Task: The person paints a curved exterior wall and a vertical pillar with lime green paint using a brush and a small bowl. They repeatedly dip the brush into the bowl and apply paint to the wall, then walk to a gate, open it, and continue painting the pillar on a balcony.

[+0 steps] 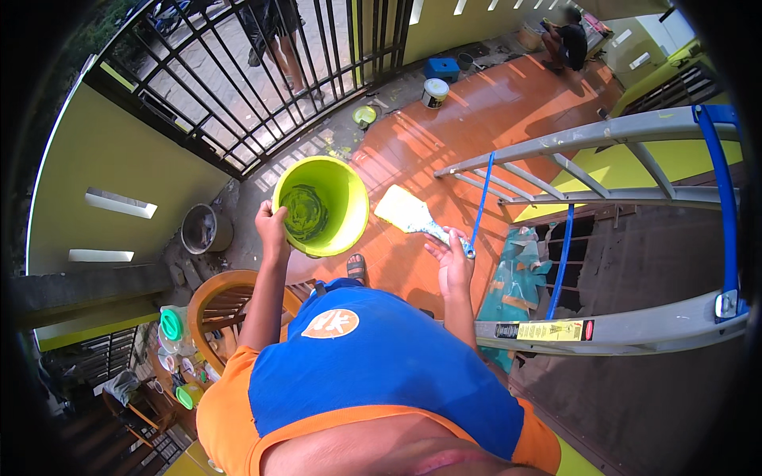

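My left hand (272, 226) grips the rim of a lime-green paint bucket (329, 202) held out in front of me, with dark paint residue at its bottom. My right hand (452, 258) holds a wide paintbrush (409, 213) by its handle; the bristles are coated in pale yellow paint and point toward the bucket, just to its right. I look down from high up; my blue and orange shirt (373, 365) fills the lower middle, and one sandalled foot (356, 268) shows below the bucket.
An aluminium ladder (619, 159) with blue straps runs across the right. Far below lie an orange tiled floor (484, 111), a white paint pail (434, 92), a blue box (441, 68), a black iron gate (262, 71), a crouching person (567, 44), and a round wooden chair (222, 305).
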`<state>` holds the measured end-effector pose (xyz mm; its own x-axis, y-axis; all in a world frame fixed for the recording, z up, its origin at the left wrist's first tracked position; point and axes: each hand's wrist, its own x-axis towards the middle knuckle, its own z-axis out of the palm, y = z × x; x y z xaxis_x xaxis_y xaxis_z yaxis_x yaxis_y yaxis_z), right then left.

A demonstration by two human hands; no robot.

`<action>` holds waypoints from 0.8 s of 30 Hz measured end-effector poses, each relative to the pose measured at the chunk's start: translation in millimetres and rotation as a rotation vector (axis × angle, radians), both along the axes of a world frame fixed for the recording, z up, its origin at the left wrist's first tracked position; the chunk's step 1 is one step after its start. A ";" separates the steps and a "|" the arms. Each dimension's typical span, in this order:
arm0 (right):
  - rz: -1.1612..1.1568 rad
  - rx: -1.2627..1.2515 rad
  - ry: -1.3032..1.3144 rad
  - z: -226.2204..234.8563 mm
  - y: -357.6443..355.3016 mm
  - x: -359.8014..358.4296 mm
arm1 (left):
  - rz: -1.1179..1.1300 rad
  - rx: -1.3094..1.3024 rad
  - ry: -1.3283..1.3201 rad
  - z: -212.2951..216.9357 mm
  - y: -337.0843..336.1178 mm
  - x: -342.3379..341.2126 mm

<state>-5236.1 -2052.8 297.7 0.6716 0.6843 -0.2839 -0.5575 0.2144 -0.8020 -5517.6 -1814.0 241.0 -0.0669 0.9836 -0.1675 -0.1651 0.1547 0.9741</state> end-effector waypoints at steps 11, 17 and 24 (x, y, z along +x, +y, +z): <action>-0.213 -0.046 0.071 -34.9 95.6 114.1 | -0.397 0.026 0.036 -4.0 175.6 195.3; -0.163 0.115 0.018 -30.7 189.9 233.2 | -0.644 -0.113 -0.201 1.2 277.0 341.7; -0.238 0.280 0.006 11.3 311.0 384.8 | -0.607 -0.117 -0.246 20.6 384.8 480.6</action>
